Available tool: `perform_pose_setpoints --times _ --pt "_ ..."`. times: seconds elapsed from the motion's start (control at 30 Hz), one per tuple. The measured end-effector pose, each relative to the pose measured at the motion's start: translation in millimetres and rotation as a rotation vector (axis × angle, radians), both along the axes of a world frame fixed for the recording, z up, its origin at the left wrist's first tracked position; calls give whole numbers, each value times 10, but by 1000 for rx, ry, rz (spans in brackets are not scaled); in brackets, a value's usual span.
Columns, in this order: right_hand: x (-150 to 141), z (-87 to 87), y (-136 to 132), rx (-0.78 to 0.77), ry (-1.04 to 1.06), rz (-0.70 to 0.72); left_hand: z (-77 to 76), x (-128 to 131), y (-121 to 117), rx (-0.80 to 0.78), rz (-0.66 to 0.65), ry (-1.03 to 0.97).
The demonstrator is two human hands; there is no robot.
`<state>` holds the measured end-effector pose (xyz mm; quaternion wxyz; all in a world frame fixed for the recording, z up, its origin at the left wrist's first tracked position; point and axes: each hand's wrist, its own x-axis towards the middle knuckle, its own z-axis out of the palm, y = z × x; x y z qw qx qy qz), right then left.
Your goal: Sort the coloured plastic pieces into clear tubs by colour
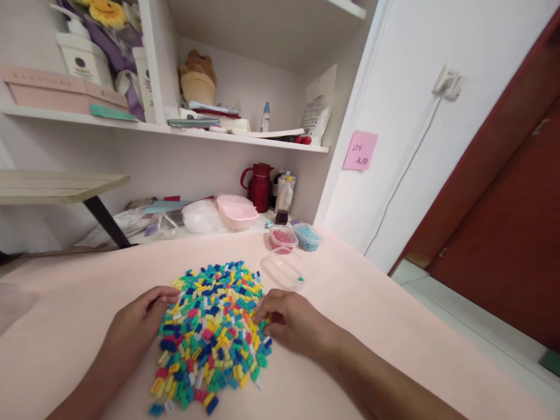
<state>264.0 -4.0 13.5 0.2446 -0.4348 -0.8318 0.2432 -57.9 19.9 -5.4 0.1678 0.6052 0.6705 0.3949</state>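
Note:
A broad pile of small plastic building bricks (219, 332) in blue, teal, green, yellow, red, orange and white lies loose on the pink tabletop (350, 280). At its left edge is my left hand (142, 315), thumb and fingers drawn together at the tips. Whatever they pinch, if anything, is too small to make out. My right hand (297, 321) touches the right edge of the pile. Its fingers are bent, with a gap between thumb and forefinger and bricks right by the fingertips. Behind it stands a clear plastic tub (286, 269) with a green brick inside.
Two clear tubs stand farther back, one with red pieces (283, 236), one with light-blue pieces (307, 236). Behind them are a dark red jug (259, 188), a bottle of dark liquid (284, 201) and a pink container (237, 211). A shelf (245, 139) overhangs the back; a small wooden stand (61, 185) is left.

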Motion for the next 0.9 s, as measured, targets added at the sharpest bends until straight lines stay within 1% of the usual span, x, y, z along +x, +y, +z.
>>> perform_pose_setpoints --times 0.13,0.27,0.37,0.53,0.67,0.77,0.83,0.9 --pt "-8 -5 9 24 -18 -13 37 32 -15 22 -4 -8" --pt "-16 -17 18 19 -39 -28 98 66 -39 5 7 -30" --pt "-28 -22 4 28 -6 -47 98 59 -36 -7 10 -54" --pt "-50 46 -27 -6 124 -102 40 10 -7 -27 -5 -75" --pt "-49 121 -24 -38 206 -118 37 2 -4 -54 -9 -87" --pt "-37 151 -11 -104 339 -127 38 -8 -3 -64 -13 -95" --pt "-8 180 7 -118 430 -166 32 -22 6 -73 -19 -100" --pt "55 232 34 -69 519 -237 30 -32 17 -80 -20 -109"
